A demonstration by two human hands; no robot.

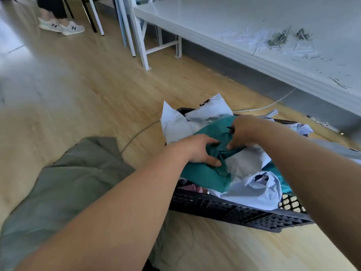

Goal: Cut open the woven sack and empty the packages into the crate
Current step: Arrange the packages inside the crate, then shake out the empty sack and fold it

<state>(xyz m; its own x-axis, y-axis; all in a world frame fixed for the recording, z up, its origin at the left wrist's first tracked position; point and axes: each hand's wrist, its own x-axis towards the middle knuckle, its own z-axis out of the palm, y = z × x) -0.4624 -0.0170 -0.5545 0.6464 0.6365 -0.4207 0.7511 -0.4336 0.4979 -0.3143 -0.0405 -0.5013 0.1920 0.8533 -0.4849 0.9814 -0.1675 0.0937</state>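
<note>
- Teal sack [203, 174] lay crumpled on top of the black crate [230, 209], which sat on the wood floor [82, 90].
- My left hand [201, 150] was closed on a bunched fold of the sack.
- My right hand [241, 132] pinched the sack too, just beside the left hand, with a small dark thing [231, 129] in it that I could not make out.
- White packages [254, 189] filled the crate around the sack.
- I saw a grey-green cloth [74, 178] on the floor, left of the crate.
- A white table [244, 22] stood behind.
</note>
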